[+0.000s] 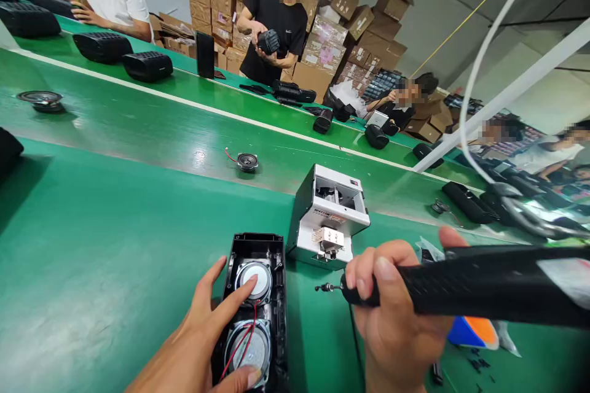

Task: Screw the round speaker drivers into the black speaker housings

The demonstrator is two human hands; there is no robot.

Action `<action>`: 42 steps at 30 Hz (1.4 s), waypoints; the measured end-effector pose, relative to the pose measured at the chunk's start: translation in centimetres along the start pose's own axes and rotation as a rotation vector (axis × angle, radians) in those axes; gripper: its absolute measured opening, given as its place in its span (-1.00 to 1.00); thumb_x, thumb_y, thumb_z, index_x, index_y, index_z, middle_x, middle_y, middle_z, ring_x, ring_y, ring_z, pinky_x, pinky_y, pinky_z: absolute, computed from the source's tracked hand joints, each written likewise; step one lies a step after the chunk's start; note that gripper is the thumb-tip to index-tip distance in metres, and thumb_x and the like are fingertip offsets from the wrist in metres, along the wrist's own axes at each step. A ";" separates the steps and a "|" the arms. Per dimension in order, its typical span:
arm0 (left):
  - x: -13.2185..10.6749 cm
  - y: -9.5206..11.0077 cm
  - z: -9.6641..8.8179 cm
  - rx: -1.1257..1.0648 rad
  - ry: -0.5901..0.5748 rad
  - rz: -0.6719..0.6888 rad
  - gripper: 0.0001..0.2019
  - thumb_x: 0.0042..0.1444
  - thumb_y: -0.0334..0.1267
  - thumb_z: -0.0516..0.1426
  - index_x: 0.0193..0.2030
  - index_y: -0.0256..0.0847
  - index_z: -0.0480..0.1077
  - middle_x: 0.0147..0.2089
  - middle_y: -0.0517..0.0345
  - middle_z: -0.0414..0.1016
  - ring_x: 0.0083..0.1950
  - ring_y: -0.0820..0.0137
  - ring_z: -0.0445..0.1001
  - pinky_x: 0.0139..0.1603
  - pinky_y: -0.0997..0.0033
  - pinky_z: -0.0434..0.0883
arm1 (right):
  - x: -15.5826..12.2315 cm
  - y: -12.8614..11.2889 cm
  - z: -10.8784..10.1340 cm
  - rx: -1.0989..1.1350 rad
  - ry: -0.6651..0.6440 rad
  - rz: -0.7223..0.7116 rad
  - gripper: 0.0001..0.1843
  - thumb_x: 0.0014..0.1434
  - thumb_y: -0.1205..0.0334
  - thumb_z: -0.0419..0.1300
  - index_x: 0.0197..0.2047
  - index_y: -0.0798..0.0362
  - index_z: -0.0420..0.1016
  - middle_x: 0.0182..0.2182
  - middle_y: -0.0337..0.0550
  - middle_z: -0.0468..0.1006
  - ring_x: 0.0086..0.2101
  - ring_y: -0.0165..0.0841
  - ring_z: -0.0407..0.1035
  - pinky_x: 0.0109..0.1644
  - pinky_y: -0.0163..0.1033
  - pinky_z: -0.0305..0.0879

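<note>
A black speaker housing (pixel 234 247) lies open-side up on the green bench, with two round speaker drivers and red and black wires inside. My left hand (pixel 207 313) is spread over it. Its index finger rests on the upper speaker driver (pixel 262 276), and its thumb touches the lower speaker driver (pixel 251 353). Wrapped round a black electric screwdriver (pixel 483 282) is my right hand (pixel 391 301), to the right of the housing. The screwdriver's bit points left, apart from the housing; I cannot make out whether its dark tip carries a screw.
A white and black screw feeder (pixel 329 221) stands behind the housing. A loose speaker driver (pixel 247 162) lies farther back on the green conveyor (pixel 184 141). Small dark parts (pixel 479 362) lie at lower right. Across the line, a person (pixel 281 18) handles a black speaker; stacked cartons stand behind.
</note>
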State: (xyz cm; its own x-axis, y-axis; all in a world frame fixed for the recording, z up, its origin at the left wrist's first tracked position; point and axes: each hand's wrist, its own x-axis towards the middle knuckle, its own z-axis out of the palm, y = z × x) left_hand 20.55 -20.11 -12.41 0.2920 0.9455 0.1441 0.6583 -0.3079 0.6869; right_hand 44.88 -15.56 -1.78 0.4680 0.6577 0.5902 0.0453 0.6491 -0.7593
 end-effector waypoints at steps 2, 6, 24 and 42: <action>0.3 0.5 -0.2 0.062 0.098 0.063 -0.10 0.29 -0.32 0.32 0.69 0.33 0.16 0.87 0.00 -0.34 0.69 -0.34 0.27 0.43 -0.42 0.59 | -0.5 -1.3 0.4 0.041 0.008 0.023 -0.30 0.45 0.36 0.38 0.48 -0.35 0.27 -0.47 -0.52 0.41 -0.61 -0.44 0.25 -0.47 -0.32 0.42; 2.3 2.9 -0.9 0.064 0.163 0.257 -0.30 0.17 -0.32 0.44 0.44 0.24 0.51 0.74 -0.02 0.21 0.65 -0.28 0.31 0.53 -0.42 0.42 | -1.4 -3.0 1.3 0.141 -0.052 0.072 -0.36 0.48 0.39 0.31 0.43 -0.42 0.31 -0.47 -0.52 0.40 -0.64 -0.46 0.21 -0.50 -0.31 0.40; 4.6 3.7 -0.5 -0.164 0.005 0.330 -0.72 0.47 -0.50 0.11 -0.09 0.02 0.53 -0.15 0.33 0.73 -0.08 0.34 0.68 0.48 -0.06 0.19 | -3.3 -2.2 2.4 0.232 -0.199 0.082 -0.39 0.59 0.33 0.20 0.51 -0.44 0.21 -0.37 -0.46 0.40 -0.60 -0.47 0.26 -0.49 -0.27 0.42; 4.3 3.3 0.0 -0.124 0.065 0.331 -0.74 0.40 -0.55 0.14 -0.12 -0.02 0.43 -0.20 0.38 0.64 -0.16 0.38 0.63 0.43 0.02 0.26 | -3.5 -1.7 1.4 0.259 -0.219 0.092 -0.38 0.59 0.32 0.23 0.50 -0.46 0.17 -0.36 -0.48 0.46 -0.64 -0.47 0.31 -0.54 -0.25 0.42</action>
State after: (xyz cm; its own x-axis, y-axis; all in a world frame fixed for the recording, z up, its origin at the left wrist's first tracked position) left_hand 23.96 -17.04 -9.48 0.4282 0.8025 0.4155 0.4446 -0.5874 0.6762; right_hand 41.96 -18.48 -2.16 0.2577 0.7659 0.5891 -0.2267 0.6406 -0.7337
